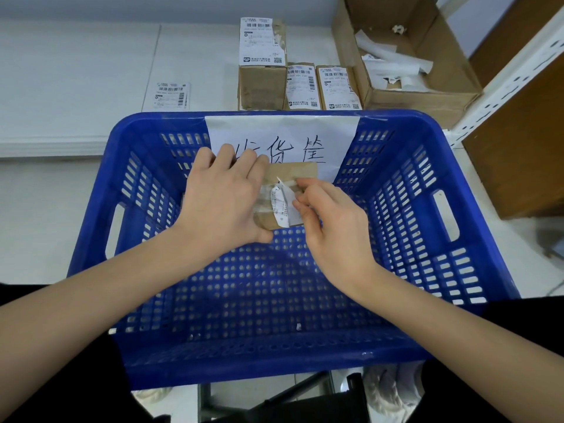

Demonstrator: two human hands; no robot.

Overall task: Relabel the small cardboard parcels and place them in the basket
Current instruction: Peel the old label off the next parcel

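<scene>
Head view: left hand (222, 199) grips parcel (291, 175) over basket (476, 190); right hand (332, 227) fingers pinch old label (283, 206) — peel slowly toward 3 o'clock, low angle.

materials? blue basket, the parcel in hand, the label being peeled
Basket: looks like moulded plastic, slightly glossy, with slotted walls. Parcel: brown matte cardboard, apparently under clear tape, judging by the sheen. Label: thin white printed paper, curling as the right hand pinches it.
</scene>
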